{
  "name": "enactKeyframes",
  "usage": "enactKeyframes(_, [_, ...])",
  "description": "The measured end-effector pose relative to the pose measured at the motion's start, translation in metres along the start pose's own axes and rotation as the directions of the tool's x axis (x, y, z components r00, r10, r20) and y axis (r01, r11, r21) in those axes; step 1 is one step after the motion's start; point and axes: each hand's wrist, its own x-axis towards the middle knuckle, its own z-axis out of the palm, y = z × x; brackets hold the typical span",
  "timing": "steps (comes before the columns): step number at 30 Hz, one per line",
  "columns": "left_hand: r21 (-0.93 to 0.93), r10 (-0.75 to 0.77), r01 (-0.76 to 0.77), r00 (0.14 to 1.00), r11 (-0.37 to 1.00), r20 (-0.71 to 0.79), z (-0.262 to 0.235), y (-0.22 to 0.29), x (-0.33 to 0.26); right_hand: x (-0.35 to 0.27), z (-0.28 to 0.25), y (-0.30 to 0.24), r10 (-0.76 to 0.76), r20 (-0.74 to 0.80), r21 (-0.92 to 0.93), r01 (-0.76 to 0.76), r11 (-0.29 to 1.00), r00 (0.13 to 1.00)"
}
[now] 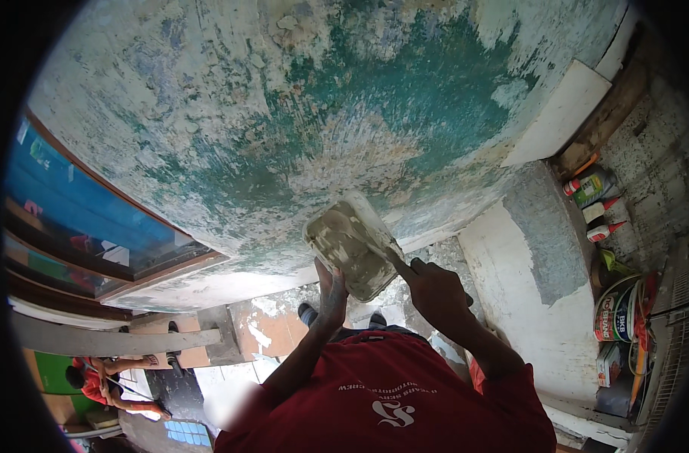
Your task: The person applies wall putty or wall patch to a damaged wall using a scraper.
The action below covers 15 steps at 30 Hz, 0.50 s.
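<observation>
- We grip the putty-caked tray [353,245] from below, left hand [331,291] fingers closed on it.
- Right hand [435,291] curls around a scraper [393,257] touching the tray, near the peeling green wall [322,113].

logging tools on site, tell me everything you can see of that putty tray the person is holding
The tray is a shallow rectangular plastic-looking container, off-white, with rounded corners and a raised rim. Its inside is smeared with grey-beige putty. It is tilted, open face toward the camera, held up before the peeling green and white wall. The left hand grips its lower edge. The right hand pushes a narrow blade into the lower right corner.
</observation>
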Motion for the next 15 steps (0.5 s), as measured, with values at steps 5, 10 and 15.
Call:
enactKeyframes(5, [-0.067, -0.022, 0.022, 1.000, 0.998, -0.006, 0.009, 0.007, 0.002, -0.002, -0.002, 0.001, 0.044, -0.073, -0.011, -0.045, 0.999, 0.996])
enactKeyframes(10, [-0.107, 0.022, -0.028, 0.998, 0.994, -0.051, 0.013, 0.002, 0.005, -0.017, -0.008, -0.003, -0.041, 0.023, 0.051, 0.040, 0.998, 0.999])
enactKeyframes(15, [-0.101, 0.036, -0.037, 0.999, 0.994, -0.016, 0.016, 0.005, 0.005, -0.019, -0.018, 0.000, -0.016, -0.020, 0.070, 0.018, 0.997, 1.000])
